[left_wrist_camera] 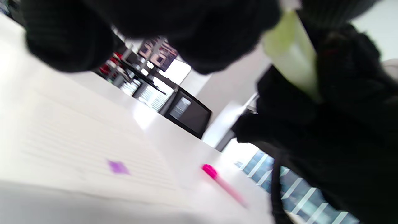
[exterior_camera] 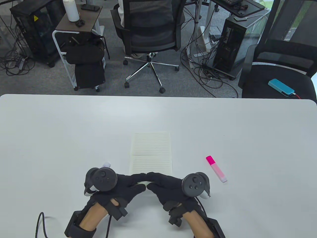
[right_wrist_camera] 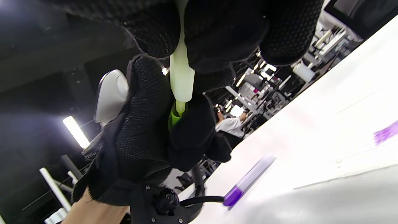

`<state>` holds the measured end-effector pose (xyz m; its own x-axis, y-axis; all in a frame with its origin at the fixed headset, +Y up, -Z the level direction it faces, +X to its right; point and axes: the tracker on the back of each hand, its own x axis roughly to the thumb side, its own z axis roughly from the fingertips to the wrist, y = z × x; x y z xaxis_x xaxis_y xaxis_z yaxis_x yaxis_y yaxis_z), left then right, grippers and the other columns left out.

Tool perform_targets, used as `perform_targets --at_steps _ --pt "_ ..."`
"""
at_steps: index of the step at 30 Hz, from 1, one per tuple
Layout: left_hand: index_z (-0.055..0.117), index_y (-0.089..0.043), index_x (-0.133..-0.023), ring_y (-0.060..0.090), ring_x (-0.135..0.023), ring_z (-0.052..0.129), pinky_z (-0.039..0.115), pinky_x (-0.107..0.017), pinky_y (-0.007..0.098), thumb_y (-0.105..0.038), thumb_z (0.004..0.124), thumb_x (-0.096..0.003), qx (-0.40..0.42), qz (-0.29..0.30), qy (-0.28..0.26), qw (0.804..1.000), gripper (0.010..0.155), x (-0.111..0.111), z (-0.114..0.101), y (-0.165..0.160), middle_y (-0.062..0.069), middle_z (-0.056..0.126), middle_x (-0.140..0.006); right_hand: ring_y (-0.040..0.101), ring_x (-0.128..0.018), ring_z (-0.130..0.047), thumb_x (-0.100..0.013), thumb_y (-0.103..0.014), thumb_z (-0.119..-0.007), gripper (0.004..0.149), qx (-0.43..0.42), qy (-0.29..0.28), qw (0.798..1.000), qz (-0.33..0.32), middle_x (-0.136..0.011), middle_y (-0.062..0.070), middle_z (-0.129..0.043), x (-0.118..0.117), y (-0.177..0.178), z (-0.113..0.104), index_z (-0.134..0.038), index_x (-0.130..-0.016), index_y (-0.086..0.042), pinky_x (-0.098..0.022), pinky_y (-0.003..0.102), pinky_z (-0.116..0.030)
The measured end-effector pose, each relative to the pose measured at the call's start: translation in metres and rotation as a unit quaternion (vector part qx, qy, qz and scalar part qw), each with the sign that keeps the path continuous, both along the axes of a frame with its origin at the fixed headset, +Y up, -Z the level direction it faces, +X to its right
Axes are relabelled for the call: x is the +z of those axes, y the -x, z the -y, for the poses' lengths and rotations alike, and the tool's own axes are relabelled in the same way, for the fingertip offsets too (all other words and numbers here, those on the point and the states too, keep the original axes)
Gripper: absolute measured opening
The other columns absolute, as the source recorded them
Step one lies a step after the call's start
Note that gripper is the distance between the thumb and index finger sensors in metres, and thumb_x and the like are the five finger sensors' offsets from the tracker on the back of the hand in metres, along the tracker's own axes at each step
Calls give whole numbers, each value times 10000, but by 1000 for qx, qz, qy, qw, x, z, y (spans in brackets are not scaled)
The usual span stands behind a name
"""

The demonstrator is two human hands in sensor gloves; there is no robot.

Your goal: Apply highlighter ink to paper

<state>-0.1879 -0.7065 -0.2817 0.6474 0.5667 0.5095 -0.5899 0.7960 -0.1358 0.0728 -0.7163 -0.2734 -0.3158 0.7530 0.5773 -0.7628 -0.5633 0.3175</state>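
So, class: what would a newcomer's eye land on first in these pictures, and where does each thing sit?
First, the two black-gloved hands, left hand and right hand, meeting at the near end of the lined paper and gripping a green highlighter between them. Next, the pink highlighter lying alone on the white table, right of the paper. A purple mark already shows on the paper.

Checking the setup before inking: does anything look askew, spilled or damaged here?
Nothing spilled or damaged. The paper lies straight, creased across its middle, and already bears a small purple mark. The pink highlighter rests at a slant beside it.
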Motion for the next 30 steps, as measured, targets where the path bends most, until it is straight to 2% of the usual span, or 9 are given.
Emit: perform_targets --at_steps 2,4,6,7,10,12,14,22,30 --pt "673 -202 -975 144 -309 984 844 -484 499 -636 542 -431 -19 -59 4 998 709 -4 -3 20 -37 960 -625 269 -425 -901 -633 -316 -769 426 7 2 1000 30 -778 159 -877 -4 -10 1 -663 -1026 -190 -601 562 -745" --pt "542 -212 -1032 220 -471 939 746 -569 553 -511 626 -454 -44 -155 39 986 656 -13 -3 49 7 875 -776 272 -435 -900 -637 -317 -762 427 16 6 998 56 -786 159 -872 -8 -21 2 -661 -1033 -194 -603 564 -739" --pt "542 -266 -1041 240 -572 908 698 -605 569 -456 672 -459 -83 -224 30 971 626 -21 -2 74 7 839 -846 282 -449 -902 -638 -312 -757 424 19 12 997 68 -800 162 -867 -10 -26 3 -664 -1036 -198 -607 570 -733" --pt "551 -289 -1040 248 -612 900 680 -621 577 -431 694 -457 -108 -261 48 958 617 -25 0 88 0 833 -866 290 -463 -904 -639 -309 -754 426 23 19 997 68 -812 164 -863 -11 -27 4 -662 -1041 -202 -609 576 -728" --pt "629 -338 -1010 271 -679 884 651 -645 590 -380 752 -441 -129 -316 101 934 584 -34 12 116 -29 852 -877 300 -482 -907 -640 -305 -752 429 32 22 997 70 -830 166 -856 -12 -26 7 -663 -1048 -206 -613 581 -722" --pt "699 -339 -979 284 -702 893 653 -645 594 -365 781 -429 -122 -331 143 925 557 -40 22 133 -34 875 -875 302 -490 -908 -642 -305 -749 431 42 22 997 66 -835 168 -854 -11 -24 8 -660 -1051 -206 -616 582 -720" --pt "742 -335 -958 301 -730 900 660 -643 594 -351 808 -419 -124 -340 153 920 543 -45 29 140 -32 889 -882 304 -494 -908 -641 -306 -749 433 50 25 997 62 -839 165 -852 -11 -22 8 -658 -1053 -205 -616 583 -719" --pt "804 -314 -926 333 -831 864 653 -669 581 -293 847 -400 -188 -329 204 903 528 -57 49 140 -1 829 -971 307 -499 -908 -644 -308 -745 435 63 31 996 61 -844 166 -849 -11 -20 9 -654 -1056 -202 -617 585 -715" --pt "741 -303 -968 333 -893 793 607 -706 558 -283 882 -383 -236 -312 202 898 603 -61 54 128 7 706 -1056 308 -497 -910 -644 -309 -745 435 73 35 993 80 -842 168 -851 -11 -23 9 -656 -1055 -198 -614 586 -716"
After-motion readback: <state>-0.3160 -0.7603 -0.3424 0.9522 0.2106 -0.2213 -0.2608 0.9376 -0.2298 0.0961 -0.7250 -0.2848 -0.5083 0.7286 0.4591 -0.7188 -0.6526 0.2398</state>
